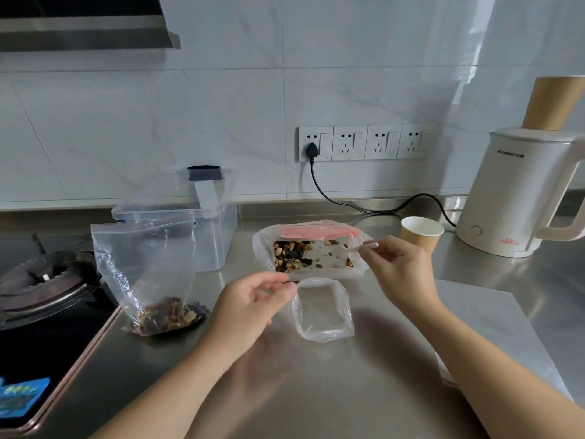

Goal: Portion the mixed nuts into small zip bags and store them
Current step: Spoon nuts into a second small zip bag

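Mixed nuts [292, 256] sit in a white tray [326, 259] inside a plastic wrapper on the steel counter [364, 375]. Just in front, an empty small zip bag [321, 310] stands open, its rim pinched by the left hand [253, 304]. The right hand [399, 270] pinches a white plastic spoon [343, 252] over the tray. A filled zip bag [152, 280] stands left, before a clear storage box [202, 229].

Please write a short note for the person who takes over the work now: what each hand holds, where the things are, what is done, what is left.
Left hand pinches the rim of the empty small zip bag, held open on the counter.
Right hand pinches the white spoon in the tray of mixed nuts.
Done: one filled bag stands at left, unsealed it seems.
Left: fill this bag, seal, store, probably in the clear container.
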